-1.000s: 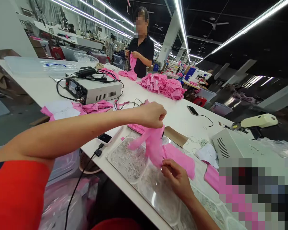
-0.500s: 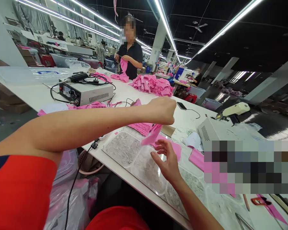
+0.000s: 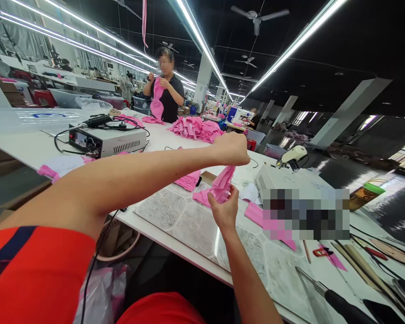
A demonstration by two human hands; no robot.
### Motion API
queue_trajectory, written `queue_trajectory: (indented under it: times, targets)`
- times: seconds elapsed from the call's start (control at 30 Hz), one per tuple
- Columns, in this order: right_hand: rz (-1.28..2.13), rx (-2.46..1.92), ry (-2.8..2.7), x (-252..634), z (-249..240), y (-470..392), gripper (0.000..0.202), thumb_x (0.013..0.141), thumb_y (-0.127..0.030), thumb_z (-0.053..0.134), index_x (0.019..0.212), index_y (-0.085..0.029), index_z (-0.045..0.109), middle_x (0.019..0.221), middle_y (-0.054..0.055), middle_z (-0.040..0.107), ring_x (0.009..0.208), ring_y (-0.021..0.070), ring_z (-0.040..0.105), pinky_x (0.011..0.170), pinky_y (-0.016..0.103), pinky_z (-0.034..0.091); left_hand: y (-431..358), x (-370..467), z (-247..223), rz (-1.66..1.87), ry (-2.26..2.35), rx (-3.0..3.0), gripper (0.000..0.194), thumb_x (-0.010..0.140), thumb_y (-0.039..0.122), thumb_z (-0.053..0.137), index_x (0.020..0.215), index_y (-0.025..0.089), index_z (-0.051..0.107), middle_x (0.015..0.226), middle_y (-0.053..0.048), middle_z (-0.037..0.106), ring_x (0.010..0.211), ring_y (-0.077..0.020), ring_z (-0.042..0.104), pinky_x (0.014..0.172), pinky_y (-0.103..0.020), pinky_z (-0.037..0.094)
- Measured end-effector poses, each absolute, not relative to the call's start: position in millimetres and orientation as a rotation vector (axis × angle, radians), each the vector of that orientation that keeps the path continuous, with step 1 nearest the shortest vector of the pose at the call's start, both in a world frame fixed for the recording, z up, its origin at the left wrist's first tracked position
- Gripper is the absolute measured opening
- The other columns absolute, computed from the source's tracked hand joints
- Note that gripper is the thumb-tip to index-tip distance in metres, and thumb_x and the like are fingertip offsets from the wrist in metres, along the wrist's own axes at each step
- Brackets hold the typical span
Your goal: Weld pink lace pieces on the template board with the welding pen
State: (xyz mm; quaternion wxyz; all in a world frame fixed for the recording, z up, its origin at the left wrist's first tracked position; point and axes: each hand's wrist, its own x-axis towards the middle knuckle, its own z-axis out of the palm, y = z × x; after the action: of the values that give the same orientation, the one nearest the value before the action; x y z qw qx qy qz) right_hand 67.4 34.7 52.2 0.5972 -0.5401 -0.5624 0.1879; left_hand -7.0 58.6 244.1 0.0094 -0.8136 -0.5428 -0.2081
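My left hand [image 3: 231, 149] reaches across from the left, closed in a fist with the back of the hand toward the camera. From beneath it hangs a crumpled pink fabric piece [image 3: 222, 182]. My right hand [image 3: 224, 208], lower down, has its thumb and fingers curled round the lower part of that fabric. Both hands are above the marble-patterned board [image 3: 195, 227] on the white table. A stack of pink fabric [image 3: 188, 181] lies left of the held piece, partly hidden by my left forearm.
A grey control box [image 3: 110, 140] with cables stands at the left. Behind are a pink fabric pile [image 3: 196, 129] and a person [image 3: 170, 96] holding pink fabric. At the right are a white machine [image 3: 280, 180], pink strips, red-handled snips [image 3: 320, 252] and a black-handled tool [image 3: 346, 306].
My right hand has closed round the lower part of the pink fabric, which now hangs bunched. The camera view has shifted to the right. The person opposite has raised their hands and fabric.
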Motion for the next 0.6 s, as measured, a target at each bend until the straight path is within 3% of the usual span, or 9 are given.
queue_trajectory:
  times: [0.1, 0.3, 0.4, 0.6]
  targets:
    - [0.363, -1.249, -1.281, 73.0, 50.0, 33.4, 0.058, 0.066, -0.042, 0.069, 0.116, -0.021, 0.047, 0.117, 0.010, 0.059, 0.108, 0.0257, 0.055, 0.092, 0.041, 0.045, 56.5, -1.2, 252.7, -0.648, -1.717, -2.540, 0.034, 0.070, 0.018, 0.065, 0.101, 0.006, 0.068, 0.096, -0.016, 0.069, 0.098, -0.0287, 0.065, 0.086, -0.036, 0.053]
    - [0.392, -1.173, -1.318, 96.0, 50.4, 23.1, 0.030, 0.079, -0.042, 0.056, 0.098, -0.019, 0.058, 0.086, 0.003, 0.064, 0.075, 0.0173, 0.056, 0.072, 0.031, 0.046, 56.3, -2.9, 263.7, -0.546, -1.767, -2.562, 0.025, 0.069, 0.017, 0.062, 0.089, 0.003, 0.068, 0.076, -0.014, 0.068, 0.077, -0.0244, 0.069, 0.078, -0.033, 0.055]
    - [0.396, -1.142, -1.341, 107.5, 50.9, 16.7, 0.030, 0.081, -0.046, 0.054, 0.090, -0.019, 0.062, 0.074, 0.001, 0.062, 0.068, 0.0155, 0.053, 0.067, 0.029, 0.045, 57.6, -10.9, 268.2, -0.489, -1.825, -2.565, 0.026, 0.069, 0.017, 0.061, 0.089, 0.002, 0.068, 0.073, -0.013, 0.068, 0.071, -0.0230, 0.070, 0.074, -0.031, 0.056]
    - [0.473, -1.045, -1.415, 131.7, 56.7, 13.4, 0.036, 0.081, -0.051, 0.057, 0.087, -0.017, 0.070, 0.073, 0.002, 0.065, 0.069, 0.0148, 0.055, 0.064, 0.027, 0.045, 67.2, -54.9, 259.5, -0.334, -2.044, -2.592, 0.020, 0.068, 0.013, 0.062, 0.086, 0.005, 0.067, 0.060, -0.009, 0.065, 0.060, -0.0215, 0.068, 0.060, -0.026, 0.055]
